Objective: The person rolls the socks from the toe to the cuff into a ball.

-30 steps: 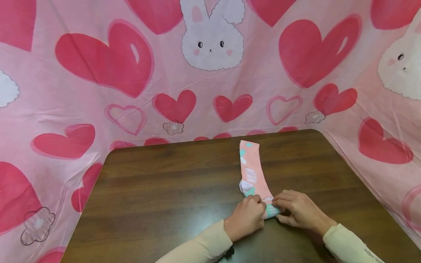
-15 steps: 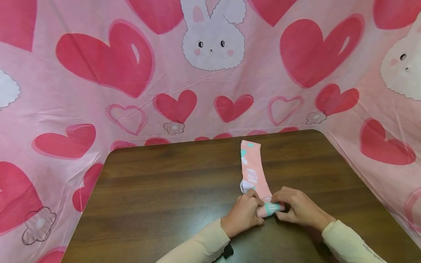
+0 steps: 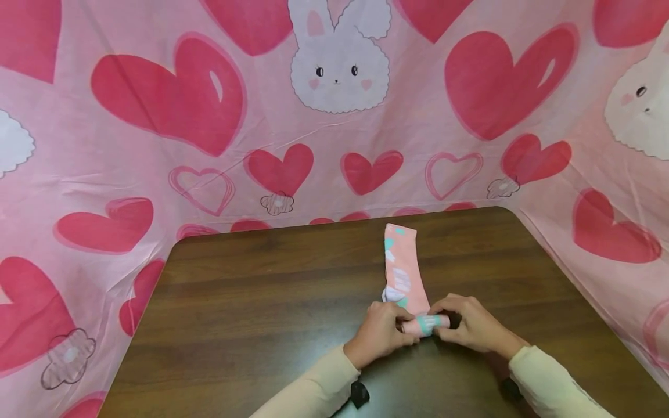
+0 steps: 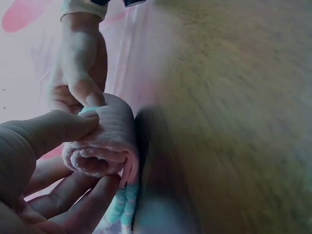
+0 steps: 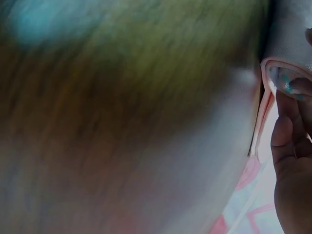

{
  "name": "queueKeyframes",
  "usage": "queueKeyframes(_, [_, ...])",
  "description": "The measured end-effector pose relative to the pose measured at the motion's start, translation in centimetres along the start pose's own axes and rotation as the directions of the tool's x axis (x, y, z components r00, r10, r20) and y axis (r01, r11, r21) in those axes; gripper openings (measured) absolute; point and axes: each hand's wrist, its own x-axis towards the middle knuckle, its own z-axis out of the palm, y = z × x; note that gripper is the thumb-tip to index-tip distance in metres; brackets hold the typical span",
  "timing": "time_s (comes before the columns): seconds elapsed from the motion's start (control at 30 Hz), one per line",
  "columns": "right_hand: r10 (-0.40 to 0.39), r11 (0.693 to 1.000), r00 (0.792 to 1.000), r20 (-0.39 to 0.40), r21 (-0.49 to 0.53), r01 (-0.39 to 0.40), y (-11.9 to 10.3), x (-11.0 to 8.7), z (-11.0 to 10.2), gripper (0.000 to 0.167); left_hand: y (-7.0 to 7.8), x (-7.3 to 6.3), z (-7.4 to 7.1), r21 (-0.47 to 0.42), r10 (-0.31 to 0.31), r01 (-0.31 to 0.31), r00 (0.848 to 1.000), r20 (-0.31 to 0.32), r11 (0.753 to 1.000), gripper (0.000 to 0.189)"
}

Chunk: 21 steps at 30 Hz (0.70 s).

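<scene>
A pink sock [image 3: 413, 273] with white and mint patches lies lengthwise on the table, its near end wound into a small roll [image 3: 425, 325]. The left hand [image 3: 380, 331] pinches the roll's left end between thumb and fingers. At the roll's right end, the right hand [image 3: 473, 326] grips it with thumb and fingertips. In the left wrist view, the roll [image 4: 109, 129] shows its spiral end, with the left thumb on top and fingers beneath. The right wrist view catches the right hand [image 5: 297, 165] at its edge, fingers at the sock's open-looking end.
The brown wooden table [image 3: 251, 302] has rounded far corners. A pink cloth [image 3: 334, 133] printed with hearts and bunnies hangs behind it and at both sides. A small black object [image 3: 359, 393] shows below the left sleeve.
The sock's near end has been rolled further from the person, making a tighter, rounder roll. Both hands have shifted slightly away with it, and the left hand now sits at the roll's end.
</scene>
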Motion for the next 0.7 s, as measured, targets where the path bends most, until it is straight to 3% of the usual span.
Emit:
queueKeyframes(0.37, [0.142,0.990,0.989,0.043,0.013,-0.143,-0.5,0.6,-0.1,0.025,-0.3,0.1,-0.4,-0.146,-0.160,0.158,0.987,0.000,0.977,0.027])
queueKeyframes(0.7, [0.246,0.958,0.968,0.052,0.137,-0.251,-0.7,1.4,0.2,0.016,-0.9,0.3,-0.5,-0.204,-0.183,0.174,0.983,-0.026,0.963,0.022])
